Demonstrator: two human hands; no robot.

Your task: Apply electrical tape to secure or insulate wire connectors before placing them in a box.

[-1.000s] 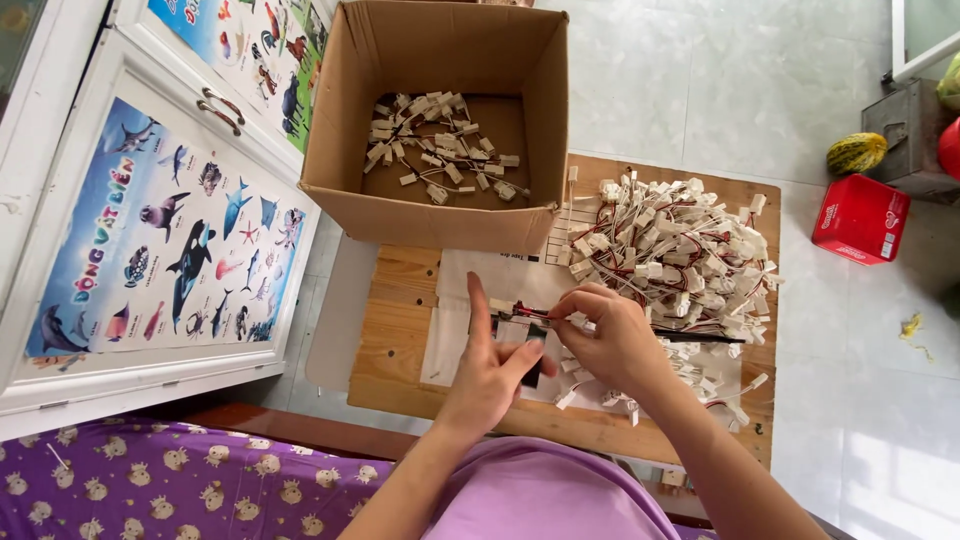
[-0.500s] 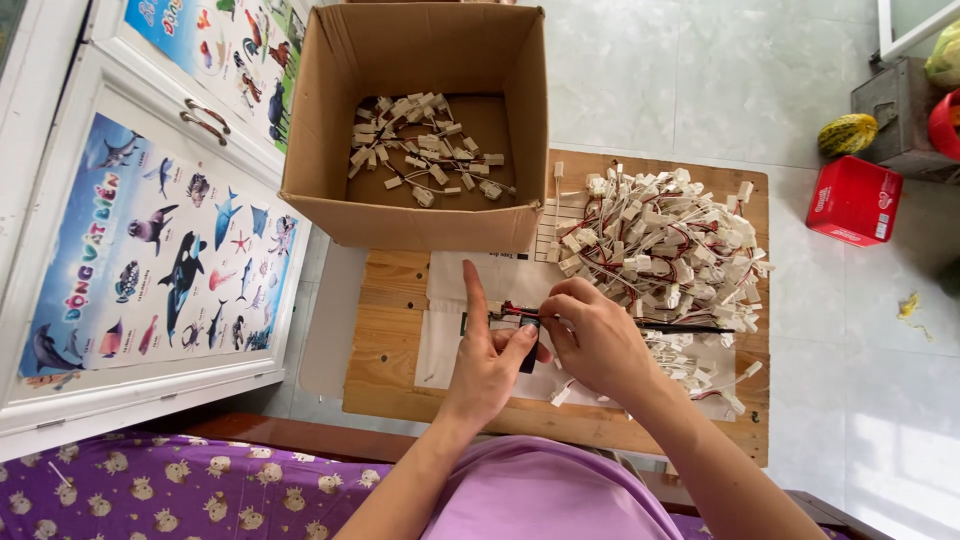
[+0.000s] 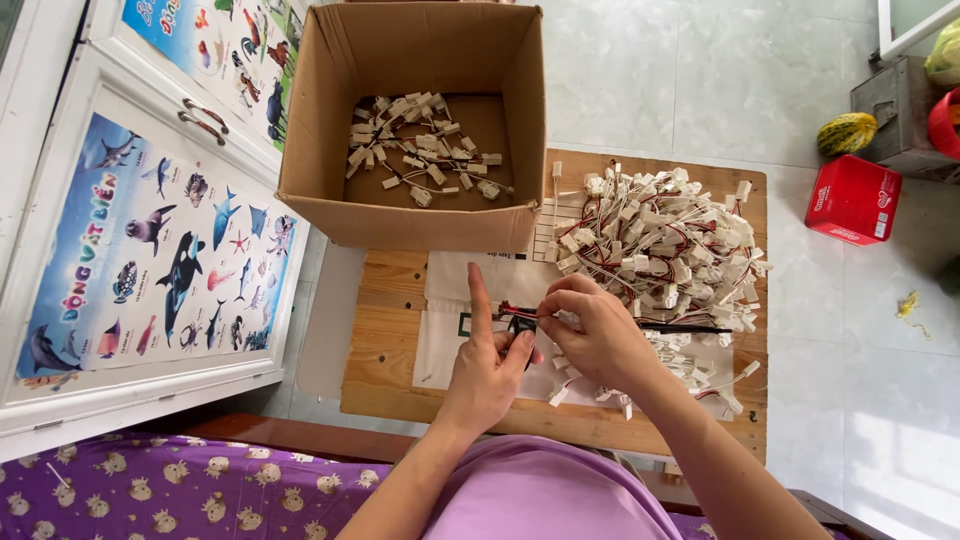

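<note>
A small white plastic connector with red and black wires [image 3: 520,317] is pinched between the fingertips of the right hand [image 3: 598,335] and the left hand [image 3: 487,366], above a sheet of white paper [image 3: 450,330] spread on the low wooden board [image 3: 385,345]. The right fingers are closed together on the wires; the left index finger is held straight up while the thumb and other fingers are curled against the piece. Just right of the hands, a large heap of the same white connectors with red and black wires [image 3: 660,245] is piled on the board. Behind the hands, an open brown cardboard box [image 3: 420,215] is seen, with a thin scatter of loose connectors [image 3: 420,150] on its bottom. On the tiled floor to the right, a red rectangular packet [image 3: 852,200] is lying. To the left, a sea-animal poster [image 3: 160,250] is fixed on a white cabinet door.
</note>
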